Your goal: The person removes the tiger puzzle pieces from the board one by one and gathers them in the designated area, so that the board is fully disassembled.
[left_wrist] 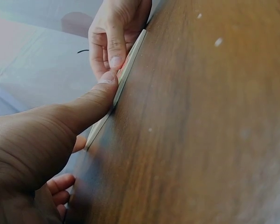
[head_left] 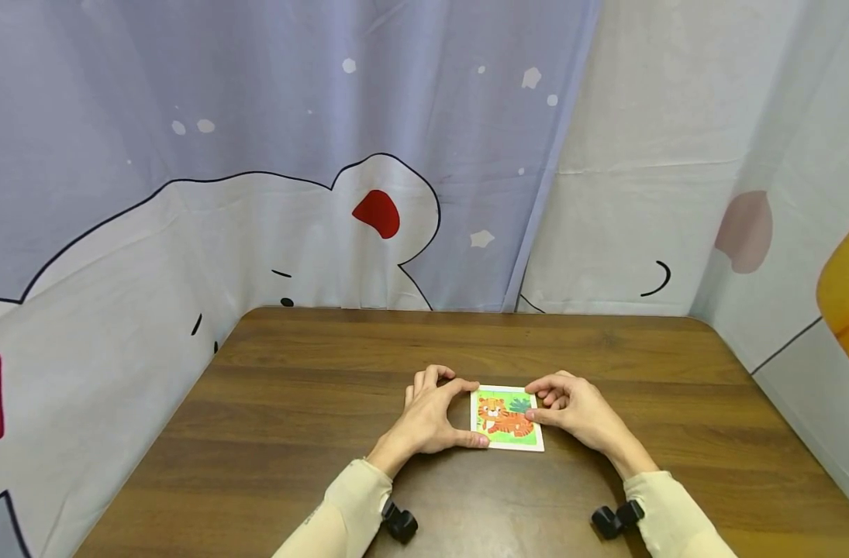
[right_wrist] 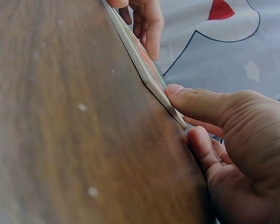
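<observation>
A small square tiger jigsaw puzzle (head_left: 504,438) lies flat on the wooden table, an orange tiger on green inside a white frame. My left hand (head_left: 427,415) holds its left side, thumb at the near corner and index finger at the far corner. From the right, my right hand (head_left: 581,411) grips the puzzle, its thumb on the picture near the right edge and its index finger at the far right corner. The other right fingers are curled. In the right wrist view the right thumb (right_wrist: 191,100) touches the puzzle's top (right_wrist: 142,56); the left wrist view shows its edge (left_wrist: 130,67).
The brown wooden table (head_left: 291,434) extends around the puzzle on every side. A printed curtain (head_left: 257,232) hangs along its back and sides. Black wrist devices, one on the left sleeve (head_left: 399,523) and one on the right (head_left: 616,519), sit close above the tabletop.
</observation>
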Available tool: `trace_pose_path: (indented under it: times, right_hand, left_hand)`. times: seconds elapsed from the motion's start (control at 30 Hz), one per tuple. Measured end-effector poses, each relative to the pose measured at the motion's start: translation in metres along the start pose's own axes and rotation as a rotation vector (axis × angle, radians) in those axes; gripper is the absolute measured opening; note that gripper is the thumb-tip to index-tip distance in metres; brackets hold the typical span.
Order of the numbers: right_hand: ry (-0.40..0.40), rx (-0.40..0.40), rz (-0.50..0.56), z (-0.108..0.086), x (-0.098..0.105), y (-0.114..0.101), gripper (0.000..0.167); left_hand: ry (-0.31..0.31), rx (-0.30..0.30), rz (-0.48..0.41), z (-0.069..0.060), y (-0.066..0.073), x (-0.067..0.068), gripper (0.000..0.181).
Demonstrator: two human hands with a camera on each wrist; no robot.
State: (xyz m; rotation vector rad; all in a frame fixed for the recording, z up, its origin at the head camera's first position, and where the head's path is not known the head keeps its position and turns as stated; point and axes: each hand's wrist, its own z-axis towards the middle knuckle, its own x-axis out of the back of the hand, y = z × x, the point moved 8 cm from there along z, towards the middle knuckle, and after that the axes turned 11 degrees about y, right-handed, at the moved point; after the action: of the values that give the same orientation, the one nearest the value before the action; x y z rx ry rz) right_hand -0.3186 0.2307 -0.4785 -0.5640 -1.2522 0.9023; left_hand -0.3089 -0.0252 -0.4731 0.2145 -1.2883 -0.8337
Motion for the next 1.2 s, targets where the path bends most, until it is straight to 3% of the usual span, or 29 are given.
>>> trace_pose_path:
  times: [0.73,1.2]
  right_hand:
    - [-0.016,-0.057,0.087,-0.0006,-0.0032,-0.0014,0.038]
    - [0.052,-0.066,0.113,-0.0011,-0.0030,-0.0024,0.034]
  left_hand:
    - [0.003,0.003,-0.013,0.0008,-0.0004,0.0001,0.091]
    - [0.004,0.011,-0.018,0.0000,-0.0017,0.0001,0.092]
